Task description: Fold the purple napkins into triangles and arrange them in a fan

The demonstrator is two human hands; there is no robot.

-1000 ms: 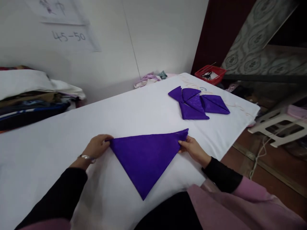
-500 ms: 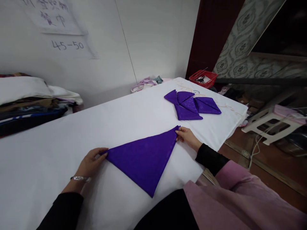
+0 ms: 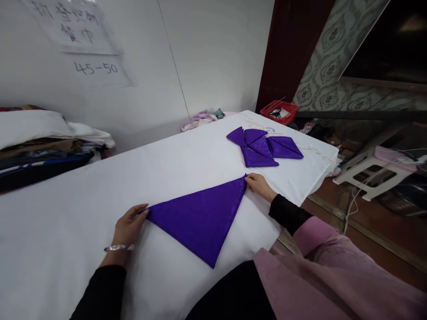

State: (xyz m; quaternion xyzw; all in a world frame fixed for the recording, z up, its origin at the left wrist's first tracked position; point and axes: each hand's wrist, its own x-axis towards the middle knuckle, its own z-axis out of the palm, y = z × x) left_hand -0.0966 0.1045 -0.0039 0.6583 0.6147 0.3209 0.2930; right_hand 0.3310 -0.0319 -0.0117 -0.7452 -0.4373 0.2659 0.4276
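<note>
Head view: my left hand (image 3: 126,224) is pinched on the left corner of the purple cloth (image 3: 200,215), my right hand (image 3: 259,186) on its right corner. It spans between my 2 hands as a triangle, on or just over the white table (image 3: 173,173), its 3rd corner toward me. Beyond my right hand lie folded purple pieces (image 3: 262,151), then a red basket (image 3: 279,119) by the far end. A fabric stack (image 3: 36,129) is at left, crumpled pink cloth (image 3: 200,121) along the back edge, a white stool (image 3: 365,175) off right.

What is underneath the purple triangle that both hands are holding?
The white tablecloth shows around the purple triangle; the patch directly beneath is covered, so nothing there can be seen.
</note>
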